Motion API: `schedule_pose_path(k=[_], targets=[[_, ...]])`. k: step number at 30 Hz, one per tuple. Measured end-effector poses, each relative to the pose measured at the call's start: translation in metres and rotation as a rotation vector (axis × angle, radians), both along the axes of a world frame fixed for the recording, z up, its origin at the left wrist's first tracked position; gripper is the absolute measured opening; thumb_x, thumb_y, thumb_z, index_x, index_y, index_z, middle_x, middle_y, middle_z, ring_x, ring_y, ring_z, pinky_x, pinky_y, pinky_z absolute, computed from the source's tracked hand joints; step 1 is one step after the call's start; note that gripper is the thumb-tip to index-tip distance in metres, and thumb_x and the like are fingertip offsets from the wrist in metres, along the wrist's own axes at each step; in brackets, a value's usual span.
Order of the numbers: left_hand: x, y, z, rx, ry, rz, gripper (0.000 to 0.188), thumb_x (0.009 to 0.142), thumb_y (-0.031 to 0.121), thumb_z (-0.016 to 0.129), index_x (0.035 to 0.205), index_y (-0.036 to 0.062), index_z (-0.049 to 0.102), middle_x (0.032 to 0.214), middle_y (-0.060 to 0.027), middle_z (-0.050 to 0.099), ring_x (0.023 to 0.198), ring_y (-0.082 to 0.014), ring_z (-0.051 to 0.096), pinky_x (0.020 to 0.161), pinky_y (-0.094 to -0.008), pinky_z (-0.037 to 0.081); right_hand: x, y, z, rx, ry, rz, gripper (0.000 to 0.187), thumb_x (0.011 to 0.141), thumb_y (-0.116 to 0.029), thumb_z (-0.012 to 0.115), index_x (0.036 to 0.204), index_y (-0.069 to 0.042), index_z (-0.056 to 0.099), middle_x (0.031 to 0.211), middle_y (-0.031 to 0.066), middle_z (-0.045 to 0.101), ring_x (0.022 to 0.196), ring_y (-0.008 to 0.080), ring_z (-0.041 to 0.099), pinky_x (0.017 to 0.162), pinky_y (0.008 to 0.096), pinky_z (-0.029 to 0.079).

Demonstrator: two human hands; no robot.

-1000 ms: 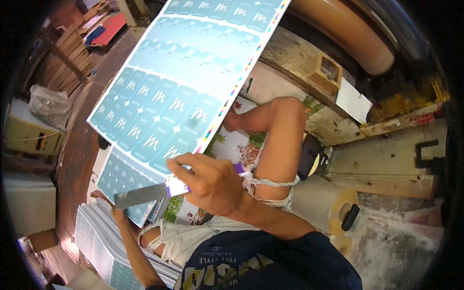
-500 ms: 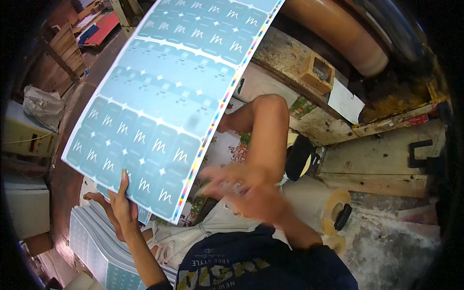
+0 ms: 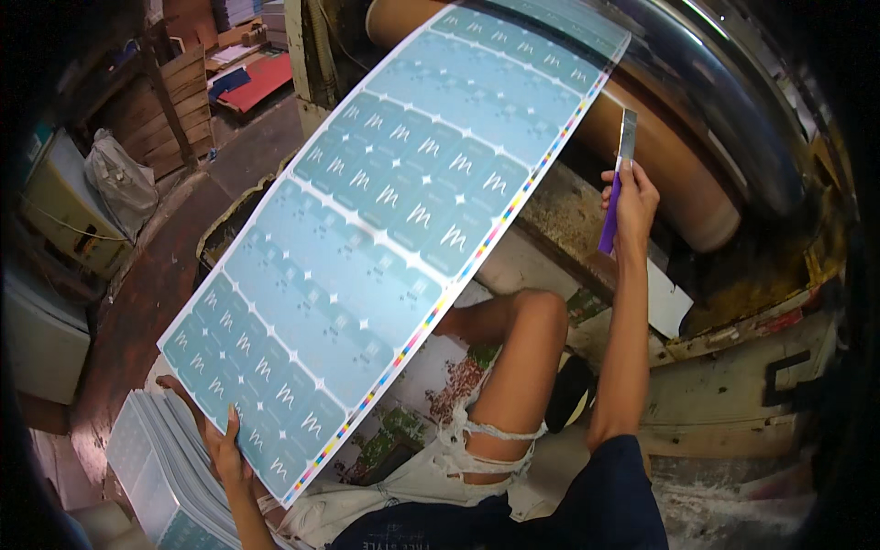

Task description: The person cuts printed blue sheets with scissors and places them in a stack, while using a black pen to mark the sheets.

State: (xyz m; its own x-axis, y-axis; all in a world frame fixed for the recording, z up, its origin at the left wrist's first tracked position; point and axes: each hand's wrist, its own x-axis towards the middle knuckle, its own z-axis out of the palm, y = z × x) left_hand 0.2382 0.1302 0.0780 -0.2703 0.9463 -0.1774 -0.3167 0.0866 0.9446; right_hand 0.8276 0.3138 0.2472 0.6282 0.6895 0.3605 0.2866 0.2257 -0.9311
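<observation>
Raised from low beside the knee half a second ago, the right hand (image 3: 634, 197) is now up near the rollers, while the left hand (image 3: 229, 451) keeps its pinch on the near edge of the printed sheet (image 3: 362, 229), thumb on top. Across that teal and pale-blue sheet runs a white script mark, repeated in rows of rounded panels; the smaller print is too fine to read, and a strip of small coloured squares lines its right edge. Pale lettering shows upside down on the dark shirt (image 3: 440, 524), mostly cut off. The sheet slants from the lap up to a shiny metal roller (image 3: 765, 119), above a brown roller (image 3: 683, 160); how its far end is held cannot be told. Below them runs a worn, stained wooden ledge (image 3: 568, 206). A stack of similar sheets (image 3: 170, 463) stands at lower left, and a patterned white surface (image 3: 408, 426) lies under the bent bare knee (image 3: 527, 357). Farther off are a pale plastic bag (image 3: 121, 179) and a red board (image 3: 258, 85) beyond the reddish-brown floor (image 3: 170, 270). The right forearm rises steeply, fingers closed around a purple-handled blade (image 3: 610, 220), its metal end pointing up, just beside the brown roller.
</observation>
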Motion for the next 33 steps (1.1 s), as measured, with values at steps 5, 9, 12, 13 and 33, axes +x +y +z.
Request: schedule_pose_path(k=[5, 9, 12, 13, 33], targets=[[-0.007, -0.008, -0.009, -0.055, 0.058, 0.064, 0.058, 0.093, 0.009, 0.062, 0.144, 0.0037, 0.035, 0.128, -0.0118, 0.056, 0.106, -0.0192, 0.060, 0.088, -0.0318, 0.051, 0.059, 0.076, -0.003, -0.064, -0.065, 0.110, 0.030, 0.100, -0.028, 0.052, 0.108, -0.001, 0.064, 0.076, 0.0053, 0.064, 0.051, 0.0070, 0.051, 0.044, 0.0226, 0.040], [-0.022, -0.014, -0.022, -0.015, 0.114, 0.127, 0.056, 0.093, 0.010, 0.062, 0.142, 0.0037, 0.037, 0.128, -0.0113, 0.056, 0.105, -0.0189, 0.060, 0.088, -0.0318, 0.051, 0.065, 0.096, -0.016, -0.188, -0.044, 0.225, 0.028, 0.099, -0.028, 0.055, 0.101, -0.002, 0.065, 0.073, 0.0053, 0.063, 0.050, 0.0073, 0.052, 0.043, 0.0227, 0.040], [-0.021, -0.015, -0.014, -0.096, 0.039, 0.122, 0.052, 0.093, 0.010, 0.063, 0.139, 0.0033, 0.040, 0.124, -0.0105, 0.059, 0.103, -0.0188, 0.062, 0.086, -0.0321, 0.052, 0.051, 0.089, -0.020, -0.268, -0.051, 0.237, 0.026, 0.096, -0.026, 0.058, 0.102, -0.002, 0.065, 0.073, 0.0058, 0.063, 0.053, 0.0095, 0.054, 0.045, 0.0241, 0.043], [-0.022, -0.017, -0.014, -0.122, 0.032, 0.134, 0.051, 0.092, 0.010, 0.063, 0.138, 0.0032, 0.042, 0.122, -0.0102, 0.060, 0.101, -0.0188, 0.062, 0.084, -0.0323, 0.054, 0.047, 0.089, -0.023, -0.263, -0.045, 0.205, 0.024, 0.094, -0.023, 0.062, 0.104, -0.002, 0.066, 0.074, 0.0062, 0.063, 0.055, 0.0115, 0.056, 0.047, 0.0253, 0.045], [-0.114, -0.051, -0.056, -0.270, 0.345, 0.337, 0.038, 0.091, 0.010, 0.068, 0.125, 0.0005, 0.054, 0.109, -0.0078, 0.065, 0.089, -0.0160, 0.063, 0.076, -0.0299, 0.053, 0.031, 0.142, 0.037, -0.327, -1.030, -0.002, 0.030, 0.075, -0.005, 0.061, 0.101, -0.011, 0.075, 0.090, 0.0245, 0.067, 0.083, 0.0417, 0.065, 0.073, 0.0447, 0.053]])
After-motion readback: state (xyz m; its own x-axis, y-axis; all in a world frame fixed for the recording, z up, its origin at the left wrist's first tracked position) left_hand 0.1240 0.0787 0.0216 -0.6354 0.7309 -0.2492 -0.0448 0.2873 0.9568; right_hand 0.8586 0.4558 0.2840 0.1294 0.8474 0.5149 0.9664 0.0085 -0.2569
